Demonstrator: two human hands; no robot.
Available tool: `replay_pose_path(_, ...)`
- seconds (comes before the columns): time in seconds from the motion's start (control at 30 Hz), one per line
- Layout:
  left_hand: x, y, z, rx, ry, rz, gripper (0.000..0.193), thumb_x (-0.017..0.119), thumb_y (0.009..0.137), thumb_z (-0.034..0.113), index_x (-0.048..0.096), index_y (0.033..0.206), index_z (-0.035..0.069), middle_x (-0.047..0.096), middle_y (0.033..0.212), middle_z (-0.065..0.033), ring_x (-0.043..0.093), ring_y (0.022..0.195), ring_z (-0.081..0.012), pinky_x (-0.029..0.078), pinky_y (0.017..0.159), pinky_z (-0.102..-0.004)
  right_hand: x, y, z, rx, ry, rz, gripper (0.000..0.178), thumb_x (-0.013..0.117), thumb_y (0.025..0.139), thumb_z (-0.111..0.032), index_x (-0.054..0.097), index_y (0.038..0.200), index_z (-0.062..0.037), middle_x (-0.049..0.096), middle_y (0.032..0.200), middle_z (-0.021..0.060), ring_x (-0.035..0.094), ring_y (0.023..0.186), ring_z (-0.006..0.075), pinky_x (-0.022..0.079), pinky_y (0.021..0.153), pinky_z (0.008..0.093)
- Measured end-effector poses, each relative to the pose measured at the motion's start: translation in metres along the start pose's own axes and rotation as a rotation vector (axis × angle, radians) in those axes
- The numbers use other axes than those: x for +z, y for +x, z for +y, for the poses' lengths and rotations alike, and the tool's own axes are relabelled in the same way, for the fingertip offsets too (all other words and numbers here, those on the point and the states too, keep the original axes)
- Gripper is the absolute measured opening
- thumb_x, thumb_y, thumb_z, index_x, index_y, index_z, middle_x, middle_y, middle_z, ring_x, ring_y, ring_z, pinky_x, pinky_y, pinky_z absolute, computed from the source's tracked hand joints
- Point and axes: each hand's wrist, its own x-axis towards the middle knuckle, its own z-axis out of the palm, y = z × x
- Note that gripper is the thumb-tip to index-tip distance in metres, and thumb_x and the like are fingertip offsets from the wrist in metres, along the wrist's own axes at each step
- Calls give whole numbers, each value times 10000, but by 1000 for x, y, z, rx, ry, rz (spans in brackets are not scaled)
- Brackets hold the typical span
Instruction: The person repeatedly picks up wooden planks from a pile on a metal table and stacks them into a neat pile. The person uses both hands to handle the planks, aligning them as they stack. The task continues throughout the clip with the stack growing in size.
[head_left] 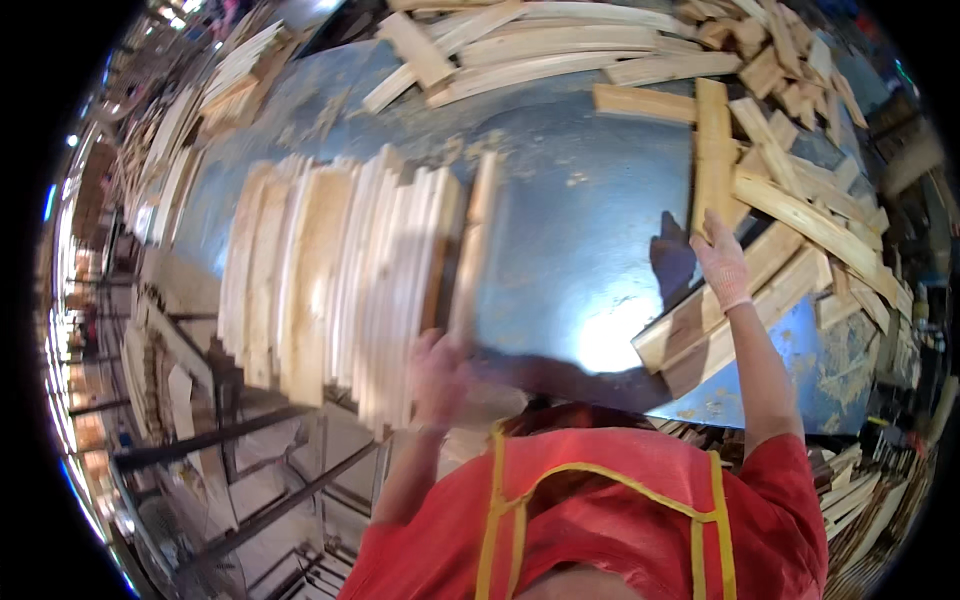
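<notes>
My right hand [722, 262], in a pale glove, grips the near end of a wooden board [712, 150] that points away from me at the right of the metal table. Its fingers lie over the board's end. My left hand [438, 380] is smeared by motion at the near end of a single narrow board [474, 250]; whether its fingers close on that board is unclear. Left of it, a row of boards [340, 270] stands side by side along the table's left part, their near ends reaching past the table edge.
The metal table [570, 240] carries sawdust. Loose boards [810, 225] lie crisscrossed on the right, with short offcuts [780, 70] behind them. Long boards [560, 50] cover the far edge. A metal frame [250, 440] stands at lower left. More stacked boards [245, 75] are at far left.
</notes>
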Motion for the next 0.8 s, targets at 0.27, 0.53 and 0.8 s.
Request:
replay_pose_path(0.27, 29, -24, -43, -49, 424, 322, 642, 675, 984, 326, 511, 1566, 107, 530, 1583, -140, 458, 1482, -392, 364, 1207, -586, -64, 112, 17, -56, -703, -49, 800, 738, 891, -371, 473, 1582, -67, 567, 1537, 206, 513, 1433, 392, 417, 1208, 457)
replay_pose_path(0.53, 23, 18, 102, -118, 371, -117, 781, 733, 895, 387, 487, 1592, 136, 475, 1627, -134, 398, 1525, -330, 305, 1244, -510, -123, 132, 93, -156, -575, -216, 1102, 872, 738, -318, 330, 1660, -55, 512, 1562, 279, 505, 1426, 440, 415, 1207, 468)
replay_pose_path(0.8, 56, -13, 105, -17, 112, -225, 756, 779, 850, 326, 515, 1529, 125, 507, 1562, -149, 457, 1474, -367, 382, 1201, -501, -111, 51, 37, 76, -201, -415, 844, 818, 873, -198, 429, 1597, -7, 726, 1266, 186, 702, 1114, 331, 563, 958, 424)
